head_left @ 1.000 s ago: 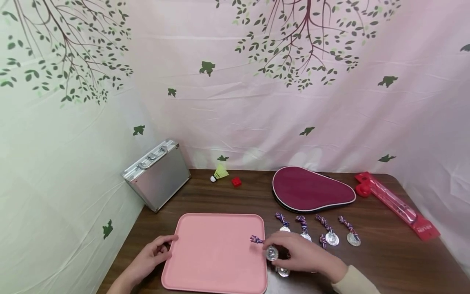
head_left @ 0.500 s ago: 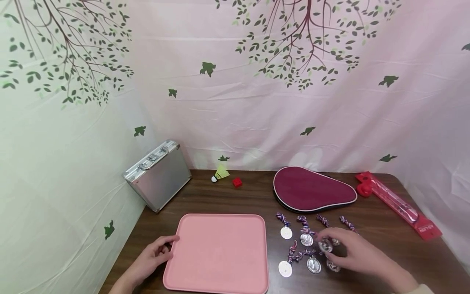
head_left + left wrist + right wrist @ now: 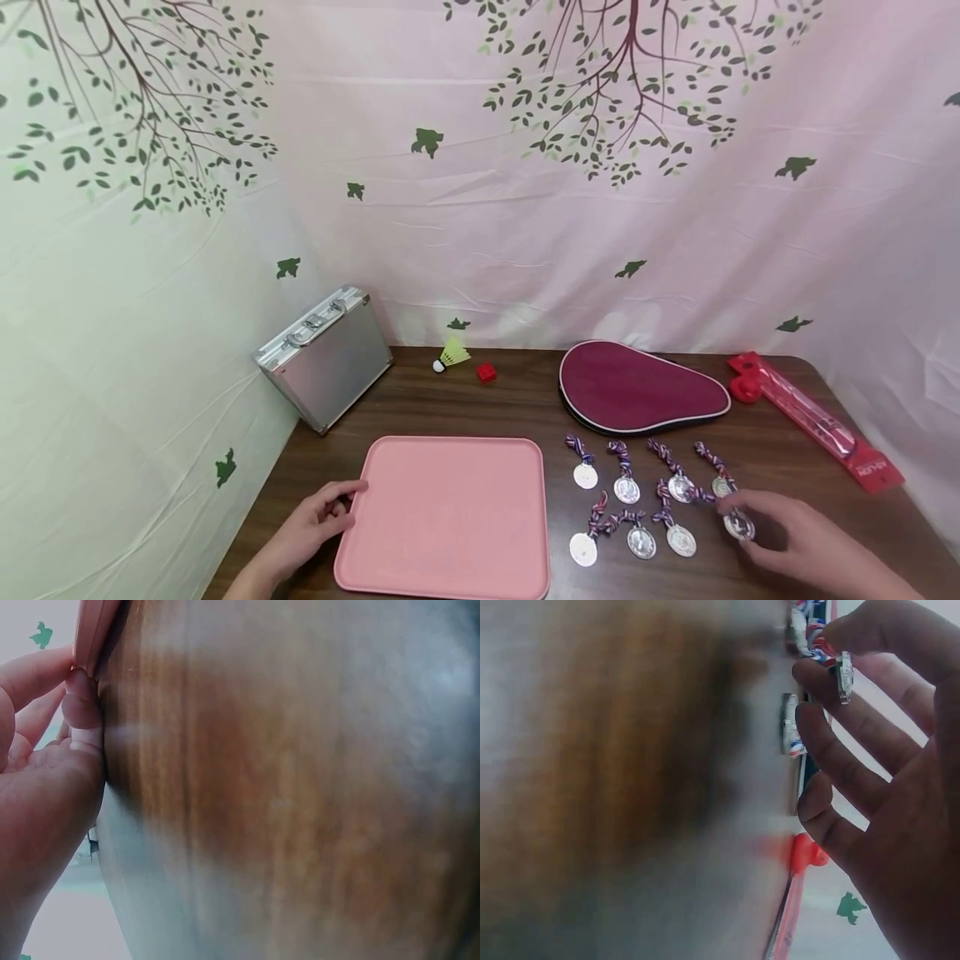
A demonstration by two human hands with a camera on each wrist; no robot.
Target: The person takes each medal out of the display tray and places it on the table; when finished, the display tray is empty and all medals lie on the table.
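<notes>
My left hand (image 3: pixel 322 517) rests at the left edge of a pink tray (image 3: pixel 442 517), its index fingertip and thumb touching the outer side. In the left wrist view the fingers meet the tray's rim (image 3: pixel 94 634) just over the wood. My right hand (image 3: pixel 787 533) pinches a silver medal (image 3: pixel 738 525) by its knotted red, white and blue ribbon, between thumb and index finger. That medal (image 3: pixel 844 679) hangs edge-on in the right wrist view. Several similar medals lie in two rows between tray and right hand, among them one medal (image 3: pixel 681 540) and another medal (image 3: pixel 583 549).
Behind the medals lies a maroon paddle case (image 3: pixel 641 387). A red package (image 3: pixel 817 421) lies along the right side. At the back are a yellow shuttlecock (image 3: pixel 452 354) and a red toy brick (image 3: pixel 486 372). A silver case (image 3: pixel 330 358) stands back left, against the printed cloth.
My right hand has carried the medal rightward from beside the tray, across the other medals, to the right end of the front row. The left hand stays at the tray's edge.
</notes>
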